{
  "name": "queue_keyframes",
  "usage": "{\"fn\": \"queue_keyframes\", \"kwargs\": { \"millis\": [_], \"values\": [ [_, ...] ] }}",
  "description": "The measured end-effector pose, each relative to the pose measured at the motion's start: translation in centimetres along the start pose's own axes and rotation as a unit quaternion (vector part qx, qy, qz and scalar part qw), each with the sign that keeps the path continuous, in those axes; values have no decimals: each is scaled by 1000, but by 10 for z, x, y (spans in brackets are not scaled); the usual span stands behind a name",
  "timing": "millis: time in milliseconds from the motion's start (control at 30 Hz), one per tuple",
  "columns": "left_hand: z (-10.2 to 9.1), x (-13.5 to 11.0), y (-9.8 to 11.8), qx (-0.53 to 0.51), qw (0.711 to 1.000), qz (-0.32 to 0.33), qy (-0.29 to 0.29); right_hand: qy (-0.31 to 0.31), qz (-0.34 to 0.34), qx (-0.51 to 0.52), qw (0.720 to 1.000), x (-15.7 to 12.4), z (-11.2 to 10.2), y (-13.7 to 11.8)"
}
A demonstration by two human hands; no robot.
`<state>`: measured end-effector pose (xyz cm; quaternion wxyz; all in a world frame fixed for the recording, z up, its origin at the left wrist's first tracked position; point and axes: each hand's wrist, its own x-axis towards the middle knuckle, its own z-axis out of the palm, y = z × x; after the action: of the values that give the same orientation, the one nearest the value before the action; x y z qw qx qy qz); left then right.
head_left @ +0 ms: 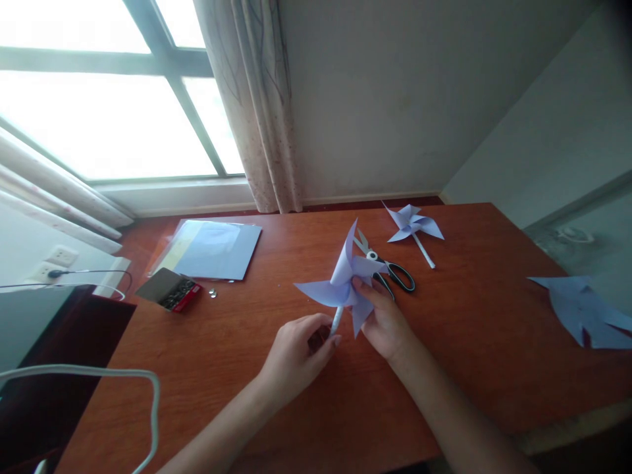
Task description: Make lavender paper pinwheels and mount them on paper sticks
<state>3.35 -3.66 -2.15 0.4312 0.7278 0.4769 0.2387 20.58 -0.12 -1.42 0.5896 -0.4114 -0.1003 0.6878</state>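
Observation:
A lilac paper pinwheel on a white stick is held above the wooden table, in the middle. My left hand pinches the stick just under the blades. My right hand is closed on the pinwheel's centre and lower right blade, thumb on the front. A second finished lilac pinwheel with a white stick lies flat farther back. Black-handled scissors rest right behind my right hand.
A stack of coloured paper sheets in a clear sleeve lies at the back left, with a small open box of pins and loose pins beside it. Cut lilac paper lies at the right edge. A white cable loops at the left.

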Motion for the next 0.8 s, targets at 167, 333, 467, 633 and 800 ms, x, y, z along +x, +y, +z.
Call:
{"fn": "queue_keyframes", "kwargs": {
  "millis": [167,333,467,633,800],
  "values": [
    [2,0,-3,19,1000,-1,15,-1,3,5,1000,0,0,-2],
    [3,-1,-5,41,999,8,21,-20,9,-8,1000,-1,0,-5],
    [2,-1,-2,62,998,15,29,-28,10,-17,999,0,-1,-6],
    [1,-1,0,81,996,19,29,-24,18,-4,1000,2,-3,-4],
    [1,-2,-1,83,996,23,19,-17,24,2,1000,2,-2,-3]
  ]
}}
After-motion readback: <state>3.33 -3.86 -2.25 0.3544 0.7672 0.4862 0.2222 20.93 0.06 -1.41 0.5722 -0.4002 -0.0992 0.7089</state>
